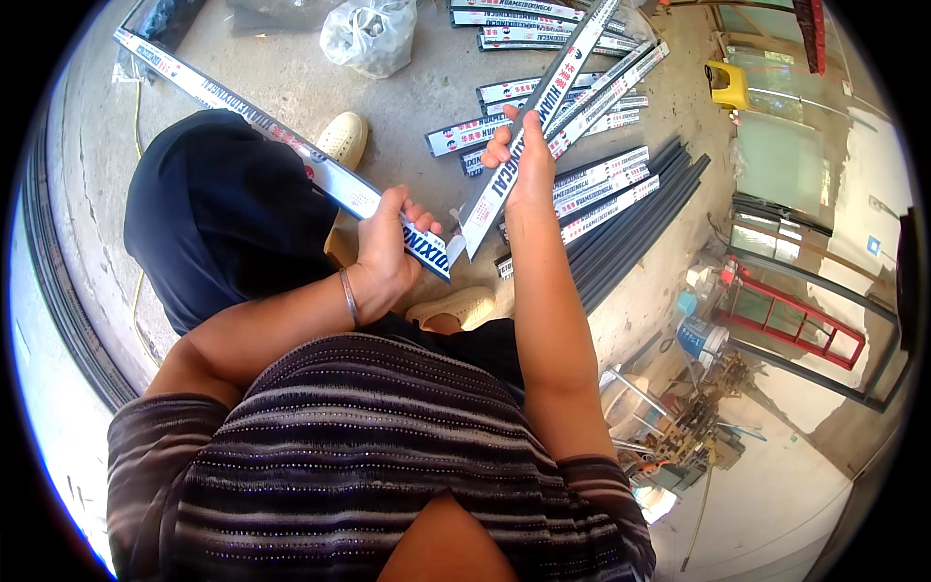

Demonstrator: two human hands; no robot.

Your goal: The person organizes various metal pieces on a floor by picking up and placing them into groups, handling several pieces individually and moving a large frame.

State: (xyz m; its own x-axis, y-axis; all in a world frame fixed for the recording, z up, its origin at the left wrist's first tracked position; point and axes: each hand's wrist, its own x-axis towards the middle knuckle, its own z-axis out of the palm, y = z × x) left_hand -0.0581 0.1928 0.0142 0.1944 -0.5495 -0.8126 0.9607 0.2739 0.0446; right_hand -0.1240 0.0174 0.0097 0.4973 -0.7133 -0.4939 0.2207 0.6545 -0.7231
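My left hand [388,247] is closed round the near end of a long metal profile [335,181], covered in white printed film. That profile runs to the far left, where it meets a dark bar in a corner. Higher up and to the right, my right hand [524,160] grips a second film-covered profile [482,215], which slants away to the upper right. Both near ends are cut at an angle and lie close together. A small pale piece [456,242] shows between them; I cannot tell whether it joins both.
Several more film-covered profiles [606,184] lie on the concrete floor beyond my right hand, beside dark grey bars [635,233]. A clear plastic bag [369,37] of small parts stands ahead. On the right are a bucket [700,339], a red ladder-like frame [795,318] and a machine [690,422].
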